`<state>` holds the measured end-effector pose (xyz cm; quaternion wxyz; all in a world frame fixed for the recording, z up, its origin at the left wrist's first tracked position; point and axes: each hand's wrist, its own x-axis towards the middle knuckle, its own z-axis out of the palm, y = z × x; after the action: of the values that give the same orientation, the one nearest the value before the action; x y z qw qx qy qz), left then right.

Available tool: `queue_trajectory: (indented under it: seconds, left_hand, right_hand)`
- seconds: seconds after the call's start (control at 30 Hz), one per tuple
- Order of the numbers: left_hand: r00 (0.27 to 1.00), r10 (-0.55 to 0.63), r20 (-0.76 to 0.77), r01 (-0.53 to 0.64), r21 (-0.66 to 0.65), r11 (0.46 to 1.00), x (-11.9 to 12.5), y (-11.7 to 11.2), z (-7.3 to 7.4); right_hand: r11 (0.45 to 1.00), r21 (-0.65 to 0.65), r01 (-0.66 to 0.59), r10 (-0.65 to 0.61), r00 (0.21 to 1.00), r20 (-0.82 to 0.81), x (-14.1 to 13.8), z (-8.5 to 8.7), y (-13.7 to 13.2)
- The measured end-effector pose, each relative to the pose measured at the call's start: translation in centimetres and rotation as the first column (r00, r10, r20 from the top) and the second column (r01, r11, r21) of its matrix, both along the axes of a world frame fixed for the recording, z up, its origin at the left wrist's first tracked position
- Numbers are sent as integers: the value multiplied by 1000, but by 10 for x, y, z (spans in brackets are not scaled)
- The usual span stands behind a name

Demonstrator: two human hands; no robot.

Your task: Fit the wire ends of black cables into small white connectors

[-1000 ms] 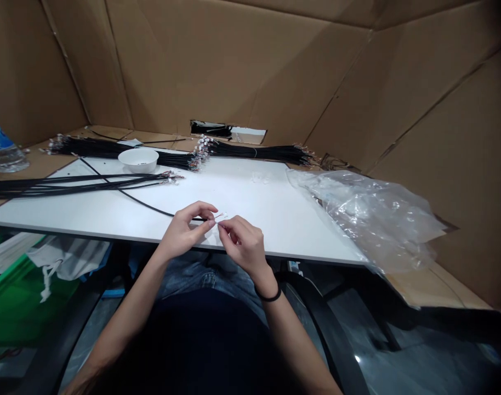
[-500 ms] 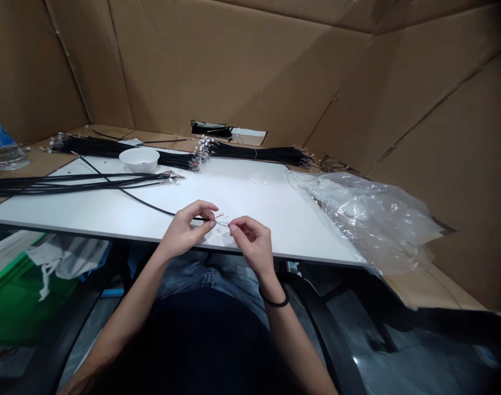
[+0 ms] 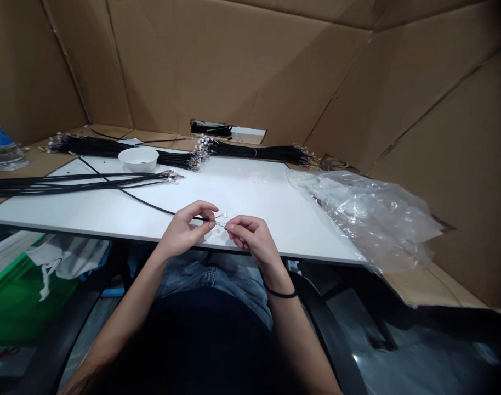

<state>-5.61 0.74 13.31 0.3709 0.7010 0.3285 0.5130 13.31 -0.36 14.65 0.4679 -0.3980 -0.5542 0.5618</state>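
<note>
My left hand (image 3: 188, 229) pinches a black cable (image 3: 149, 204) close to its stripped end, over the front of the white board (image 3: 250, 197). Thin wires (image 3: 220, 224) run out of that end, and my right hand (image 3: 250, 235) grips their tips between thumb and fingers. A small white connector (image 3: 223, 215) on a reddish wire sticks up between the hands. The cable trails back to the upper left, passing under a loose group of black cables (image 3: 78, 182). Exactly which wires the right fingertips hold is too small to make out.
Bundles of black cables (image 3: 254, 151) with white connectors lie at the back, beside a white bowl (image 3: 138, 159). Clear plastic bags (image 3: 369, 214) cover the right side. A water bottle (image 3: 4, 147) stands far left. Cardboard walls (image 3: 234, 66) enclose the table; a green bin (image 3: 24, 307) sits below left.
My right hand has turned at the wrist, its forearm shifting slightly right, with the fingers still pinched on the wires. The left hand and the cable stay in place.
</note>
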Motion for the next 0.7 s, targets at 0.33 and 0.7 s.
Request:
queue_trajectory:
  seconds: [0.33,0.7]
  left_hand:
    - [999,-53,6,53,46,998,-1,-2,0]
    - [1000,-9,-9,9,-9,1000,3,-5,6]
  right_hand:
    - [981,-120,-152,148,988,-40,5,8,12]
    - [984,-43,-171,174,983,57,4,3,12]
